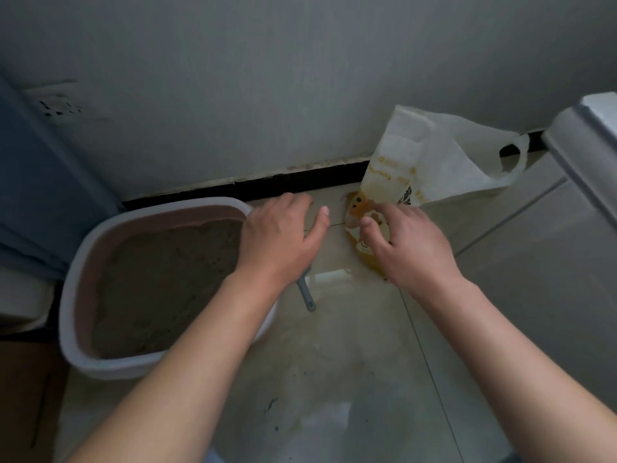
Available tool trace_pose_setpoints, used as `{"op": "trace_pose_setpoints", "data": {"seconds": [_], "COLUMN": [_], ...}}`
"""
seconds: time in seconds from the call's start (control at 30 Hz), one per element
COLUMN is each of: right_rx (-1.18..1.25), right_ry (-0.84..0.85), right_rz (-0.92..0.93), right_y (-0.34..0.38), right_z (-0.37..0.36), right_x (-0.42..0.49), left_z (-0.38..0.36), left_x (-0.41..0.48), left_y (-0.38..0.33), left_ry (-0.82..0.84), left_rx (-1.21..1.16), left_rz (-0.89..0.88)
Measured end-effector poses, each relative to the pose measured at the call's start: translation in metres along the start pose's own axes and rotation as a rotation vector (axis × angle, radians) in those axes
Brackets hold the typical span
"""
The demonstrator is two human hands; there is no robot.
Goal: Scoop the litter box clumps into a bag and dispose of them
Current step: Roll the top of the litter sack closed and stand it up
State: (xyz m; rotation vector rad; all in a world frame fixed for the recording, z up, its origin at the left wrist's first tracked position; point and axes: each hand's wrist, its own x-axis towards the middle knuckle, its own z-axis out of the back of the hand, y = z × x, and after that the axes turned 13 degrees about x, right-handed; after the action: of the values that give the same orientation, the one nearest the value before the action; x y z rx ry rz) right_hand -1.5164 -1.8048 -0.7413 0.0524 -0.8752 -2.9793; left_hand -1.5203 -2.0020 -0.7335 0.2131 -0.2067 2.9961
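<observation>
View: one wide-angle camera worn on the person's head.
Direction: forward and steeply down, onto the tiled floor [367,362] and the foot of the wall [267,78].
Nearness: close; both forearms enter from the bottom edge, with the left hand [280,235] and right hand [404,242] mid-frame.
Framing: litter box [100,365] at left, plastic bag [434,155] upper right, a white unit [587,145] cut by the right edge.
</observation>
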Motion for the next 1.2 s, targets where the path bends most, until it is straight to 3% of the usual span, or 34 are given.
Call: {"op": "trace_pose_setpoints", "data": {"seconds": [0.33, 0.6, 0.73, 0.83, 1.0, 1.2], "right_rx": [-0.043, 0.18, 0.275, 0.314, 0.277, 0.355], "right_ry": [0.013, -0.055, -0.04, -0.033, -0.043, -0.044], "right_rz": [-0.025, -0.035, -0.226, -0.255, -0.293, -0.36], "right_y": [-0.021, -0.056, -0.095, -0.112, -0.126, -0.137], "right_z": [-0.004, -0.023, -0.038, -0.046, -0.048, -0.047], "right_x": [0.017, 0.016, 0.016, 0.016, 0.013, 0.012], "left_z": [-0.017, -0.064, -0.071, -0.068, -0.052, -0.045], "left_x": [0.005, 0.032, 0.05, 0.06, 0.072, 0.099], "left_y": [0.002, -0.005, -0.039, -0.067, -0.107, -0.155], "left_ry": [0.057, 0.02, 0.009, -0.028, -0.126, -0.013], "left_rx": [0.157, 0.143, 0.068, 0.115, 0.064, 0.168], "left_rz": [-0.082, -0.124, -0.235, -0.327, -0.261, -0.223]}}
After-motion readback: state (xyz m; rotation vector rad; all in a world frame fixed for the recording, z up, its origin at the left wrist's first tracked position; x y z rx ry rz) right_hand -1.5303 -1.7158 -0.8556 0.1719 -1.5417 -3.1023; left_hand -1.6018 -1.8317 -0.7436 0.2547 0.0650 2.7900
